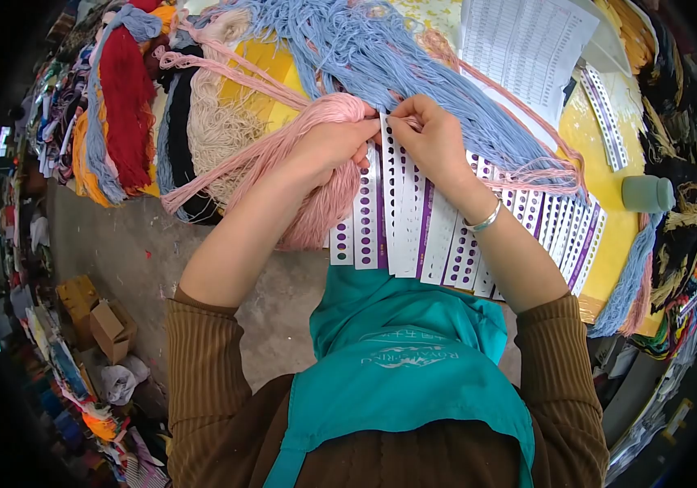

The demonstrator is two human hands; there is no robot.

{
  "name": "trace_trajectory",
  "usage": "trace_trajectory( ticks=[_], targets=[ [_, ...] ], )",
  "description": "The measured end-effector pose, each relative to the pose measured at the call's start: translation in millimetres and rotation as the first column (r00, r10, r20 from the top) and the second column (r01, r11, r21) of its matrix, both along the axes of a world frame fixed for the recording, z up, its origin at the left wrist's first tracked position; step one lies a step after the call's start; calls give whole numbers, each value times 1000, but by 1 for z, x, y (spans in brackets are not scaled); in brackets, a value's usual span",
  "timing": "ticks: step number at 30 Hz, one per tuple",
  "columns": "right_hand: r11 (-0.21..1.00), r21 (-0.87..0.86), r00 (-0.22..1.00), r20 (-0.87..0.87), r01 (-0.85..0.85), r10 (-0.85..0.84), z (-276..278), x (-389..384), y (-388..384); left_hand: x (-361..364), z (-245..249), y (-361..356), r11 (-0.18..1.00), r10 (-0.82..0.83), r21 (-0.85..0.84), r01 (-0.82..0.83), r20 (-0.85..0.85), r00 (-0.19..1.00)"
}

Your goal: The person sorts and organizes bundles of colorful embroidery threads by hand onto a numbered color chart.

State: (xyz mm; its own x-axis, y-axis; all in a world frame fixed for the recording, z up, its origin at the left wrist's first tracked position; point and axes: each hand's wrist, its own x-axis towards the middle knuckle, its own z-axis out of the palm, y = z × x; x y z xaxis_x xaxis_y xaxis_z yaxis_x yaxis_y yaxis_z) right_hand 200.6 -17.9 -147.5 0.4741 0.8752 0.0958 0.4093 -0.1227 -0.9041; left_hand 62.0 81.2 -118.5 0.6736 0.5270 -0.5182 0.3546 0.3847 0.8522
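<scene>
My left hand (340, 146) is closed at the top of a white card with a row of punched holes (391, 195), and a thick skein of pink embroidery thread (316, 195) drapes over and beside it. With its fingertips pinched together, my right hand (434, 134) meets the card's top end, and pink strands show in its fingers. Exactly what lies between those fingertips is partly hidden. Under and right of the hands, several more hole-punched cards (519, 236), white with purple strips, lie fanned out along the table edge.
Light blue thread (381, 57) spreads behind my hands. Beige thread (222, 122) and dark red thread (125, 106) hang at the left. A printed sheet (523, 49), a loose punched card (604, 114) and a pale green jar (647, 194) occupy the right side. An open cardboard box (111, 329) sits on the floor.
</scene>
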Motion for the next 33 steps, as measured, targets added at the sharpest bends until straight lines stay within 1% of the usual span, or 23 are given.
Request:
trace_trajectory(
  ticks=[1, 4, 7, 10, 13, 16, 19, 22, 25, 28, 31, 33],
  targets=[
    [1000, 5, 1000, -13, -4, 4, 0, 0, 0, 1, -2, 0, 1000, 24, -15, -24, 5, 1000],
    [1000, 4, 999, -48, -9, 9, -2, 1, 0, 3, -14, 6, 1000, -22, -6, 22, -41, 999],
    [999, -21, 999, -33, -32, 31, -1, 3, 1, 3, -19, 8, 996, -41, 74, 48, -92, 995],
    [994, -92, 998, -35, -62, 59, 2, 6, 1, -5, -8, 8, 958, -98, 261, 116, -81, 992],
    [987, -145, 997, 15, -72, 75, 5, 7, 3, -22, 5, 22, 884, -111, 419, 207, -242, 964],
    [980, -182, 994, 56, -79, 91, 10, 6, 4, -33, -8, 22, 975, 1, 220, 8, -40, 999],
    [978, -195, 995, 51, -74, 86, 10, 6, 4, -30, -5, 20, 991, 69, 119, -63, -47, 997],
    [979, -194, 995, 61, -66, 79, 10, 5, 4, -26, 1, 20, 996, 83, 40, -78, -132, 988],
    [978, -196, 995, 55, -66, 78, 10, 5, 4, -27, -11, 18, 992, 61, 105, -65, 42, 997],
    [972, -228, 996, 47, -63, 76, 15, 3, 4, -26, -13, 17, 990, 48, 127, -56, 63, 997],
    [977, -208, 991, 111, -54, 78, 13, 1, 4, -22, -2, 10, 1000, -5, 20, 1, 182, 983],
    [980, -190, 984, 155, -56, 87, 9, 2, 5, -17, 7, 4, 994, -106, 24, 103, 161, 981]
  ],
)
